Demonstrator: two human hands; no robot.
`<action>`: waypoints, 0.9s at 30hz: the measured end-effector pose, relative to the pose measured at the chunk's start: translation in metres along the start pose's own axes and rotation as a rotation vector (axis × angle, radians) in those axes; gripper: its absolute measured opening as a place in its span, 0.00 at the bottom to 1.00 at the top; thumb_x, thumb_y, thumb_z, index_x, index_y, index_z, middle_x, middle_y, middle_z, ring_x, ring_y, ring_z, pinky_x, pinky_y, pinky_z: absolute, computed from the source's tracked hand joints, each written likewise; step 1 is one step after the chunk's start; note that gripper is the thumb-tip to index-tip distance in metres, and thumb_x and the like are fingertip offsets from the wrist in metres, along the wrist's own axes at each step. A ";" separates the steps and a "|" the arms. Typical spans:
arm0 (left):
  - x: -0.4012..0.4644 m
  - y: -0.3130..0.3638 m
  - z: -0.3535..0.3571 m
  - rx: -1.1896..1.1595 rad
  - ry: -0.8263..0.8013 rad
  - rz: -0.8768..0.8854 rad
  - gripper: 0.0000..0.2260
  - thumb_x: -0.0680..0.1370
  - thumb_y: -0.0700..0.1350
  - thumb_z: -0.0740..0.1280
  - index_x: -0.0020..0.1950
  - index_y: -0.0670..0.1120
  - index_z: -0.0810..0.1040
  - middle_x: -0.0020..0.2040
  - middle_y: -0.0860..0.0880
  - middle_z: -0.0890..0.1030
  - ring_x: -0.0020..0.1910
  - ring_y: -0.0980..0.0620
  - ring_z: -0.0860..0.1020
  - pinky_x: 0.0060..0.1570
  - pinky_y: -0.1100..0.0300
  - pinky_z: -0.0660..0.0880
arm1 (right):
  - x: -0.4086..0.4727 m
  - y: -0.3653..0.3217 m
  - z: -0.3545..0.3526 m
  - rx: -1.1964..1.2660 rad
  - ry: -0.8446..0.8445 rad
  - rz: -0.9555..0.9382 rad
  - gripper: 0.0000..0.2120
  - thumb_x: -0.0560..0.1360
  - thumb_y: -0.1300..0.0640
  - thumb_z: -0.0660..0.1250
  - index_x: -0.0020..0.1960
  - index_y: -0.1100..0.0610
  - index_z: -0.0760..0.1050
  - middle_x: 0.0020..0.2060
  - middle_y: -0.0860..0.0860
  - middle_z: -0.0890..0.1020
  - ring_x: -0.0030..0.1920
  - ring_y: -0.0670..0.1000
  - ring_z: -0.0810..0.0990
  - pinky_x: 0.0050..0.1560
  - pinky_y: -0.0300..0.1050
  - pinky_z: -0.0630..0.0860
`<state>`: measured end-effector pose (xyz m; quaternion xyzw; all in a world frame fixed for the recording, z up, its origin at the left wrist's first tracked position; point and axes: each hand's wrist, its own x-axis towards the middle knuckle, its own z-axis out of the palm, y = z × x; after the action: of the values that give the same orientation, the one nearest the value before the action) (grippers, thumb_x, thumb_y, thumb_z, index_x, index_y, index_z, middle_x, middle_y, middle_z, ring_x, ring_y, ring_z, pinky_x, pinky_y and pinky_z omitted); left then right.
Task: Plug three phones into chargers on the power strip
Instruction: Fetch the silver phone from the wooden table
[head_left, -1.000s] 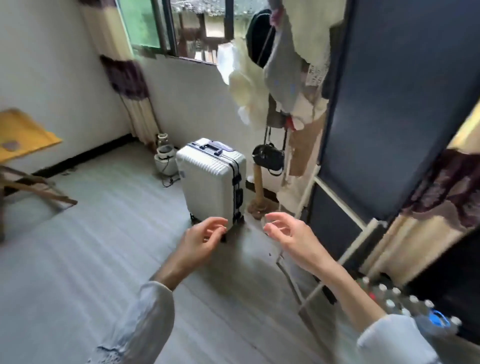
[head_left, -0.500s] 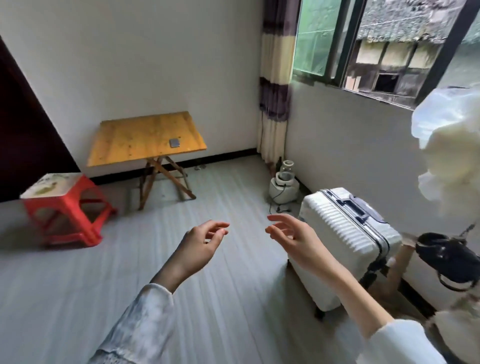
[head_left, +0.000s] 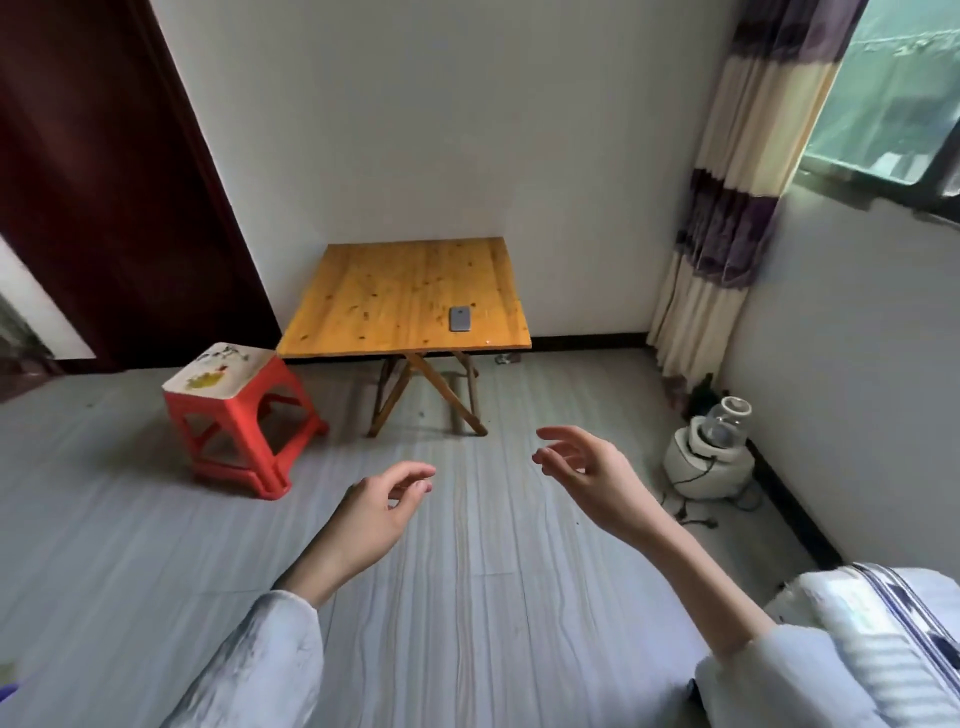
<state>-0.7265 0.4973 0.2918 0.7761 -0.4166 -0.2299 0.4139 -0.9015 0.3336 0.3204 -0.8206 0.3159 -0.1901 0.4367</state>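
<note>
One grey phone (head_left: 460, 318) lies flat near the front right corner of a small wooden folding table (head_left: 384, 306) against the far wall. My left hand (head_left: 371, 512) and my right hand (head_left: 584, 475) are raised over the grey floor, well short of the table, fingers loosely curled and apart, holding nothing. No power strip, charger or other phone shows in this view.
A red plastic stool (head_left: 236, 415) stands left of the table. A white kettle-like appliance (head_left: 709, 452) with a cable sits on the floor by the right wall, below a striped curtain (head_left: 737, 208). A white suitcase (head_left: 883, 629) is at the lower right. A dark red door (head_left: 104, 182) is at the left.
The view has swung left, from the suitcase and hanging clothes to the table, which now sits centred and closer. Both hands stay raised and empty in front of me.
</note>
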 end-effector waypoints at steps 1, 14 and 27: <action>0.022 -0.007 -0.005 0.003 0.008 -0.012 0.09 0.78 0.43 0.61 0.50 0.58 0.75 0.49 0.53 0.82 0.53 0.56 0.79 0.58 0.60 0.73 | 0.025 0.003 0.002 0.006 -0.012 -0.003 0.12 0.76 0.53 0.63 0.59 0.53 0.74 0.47 0.49 0.82 0.48 0.46 0.81 0.46 0.33 0.72; 0.384 -0.052 -0.054 -0.032 0.117 -0.009 0.09 0.78 0.42 0.60 0.56 0.48 0.77 0.50 0.50 0.80 0.50 0.54 0.78 0.52 0.64 0.72 | 0.392 0.037 0.019 -0.001 -0.077 -0.010 0.13 0.77 0.54 0.62 0.59 0.57 0.74 0.52 0.56 0.82 0.53 0.52 0.81 0.55 0.46 0.76; 0.616 -0.133 -0.004 0.075 -0.008 -0.284 0.13 0.79 0.43 0.59 0.63 0.47 0.72 0.65 0.47 0.74 0.62 0.53 0.71 0.58 0.62 0.65 | 0.644 0.130 0.017 -0.035 -0.214 0.137 0.17 0.78 0.54 0.61 0.63 0.59 0.71 0.56 0.58 0.80 0.51 0.52 0.80 0.49 0.42 0.74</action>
<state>-0.3258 0.0248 0.1759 0.8412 -0.3127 -0.2734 0.3462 -0.4681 -0.1518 0.2253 -0.8201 0.3262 -0.0654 0.4655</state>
